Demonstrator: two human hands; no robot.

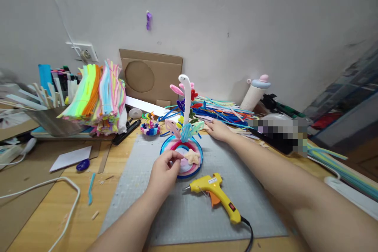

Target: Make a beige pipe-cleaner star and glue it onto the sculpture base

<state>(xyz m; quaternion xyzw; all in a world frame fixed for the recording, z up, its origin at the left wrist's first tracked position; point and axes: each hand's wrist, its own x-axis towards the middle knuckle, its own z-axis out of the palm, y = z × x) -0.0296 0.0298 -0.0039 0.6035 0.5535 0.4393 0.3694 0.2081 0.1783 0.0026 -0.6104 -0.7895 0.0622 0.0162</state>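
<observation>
"So, in the head view, the left hand point(165, 167) had thumb and forefinger pinched on the left point of a cream star point(193, 157)!"

"And where was that star?"

"Over the near right part of the round base point(163, 145), just in front of the looped pastel pieces point(189, 132) and the tall white figure point(187, 100). Whether it lay flat or hung slightly above, I couldn't tell."

"What about the right hand point(218, 130)?"

"Stretched out beyond the mat's point(132, 197) far part, palm down, fingers extended at the near edge of the fuzzy stems point(233, 110). Its fingertips showed too small; I couldn't tell if they gripped one."

"So how was this best handled?"

"Lightly, I'd have said! Gripping one point left the other points in plain sight for lining up; a hard squeeze could have bent something that soft. Level, too, so the star met the base evenly."

"With nothing steadying the base?"

"Nothing, so a straight-down touch beat a sideways push, which might have slid the base or rocked that tall neck."

"And the yellow glue gun point(208, 184)?"

"It lay on the mat, nozzle towards the left forearm, near it. Possibly hot, so the wrist wanted a wide berth!"
</observation>
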